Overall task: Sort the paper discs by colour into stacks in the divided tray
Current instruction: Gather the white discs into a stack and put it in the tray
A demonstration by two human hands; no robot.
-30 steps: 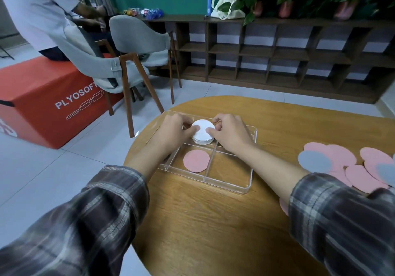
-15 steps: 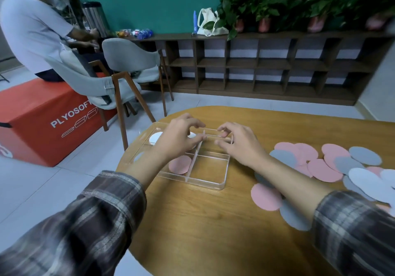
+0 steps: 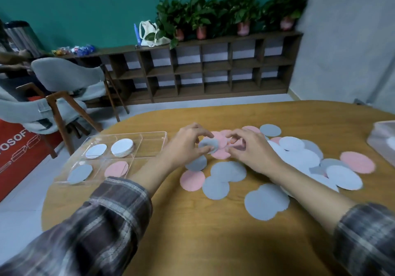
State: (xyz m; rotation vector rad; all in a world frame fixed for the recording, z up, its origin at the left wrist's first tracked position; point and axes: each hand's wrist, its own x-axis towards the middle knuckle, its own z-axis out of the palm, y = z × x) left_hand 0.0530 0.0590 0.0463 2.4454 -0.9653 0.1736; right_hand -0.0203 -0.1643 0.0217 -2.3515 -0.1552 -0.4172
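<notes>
The clear divided tray lies at the table's left. It holds a white stack, a white disc, a grey disc and a pink disc. Right of the tray, my left hand pinches a grey disc lifted over a pink disc. My right hand is close beside it with fingers curled at the pink discs; what it holds is hidden. Several loose grey, pink and white discs spread across the table to the right.
The round wooden table ends at the left near the tray. A clear container sits at the right edge. Grey chairs, a red box and a low shelf with plants stand beyond.
Both hands left the tray and moved right to the loose discs. My left hand has picked up a grey disc. The view has swung to the right.
</notes>
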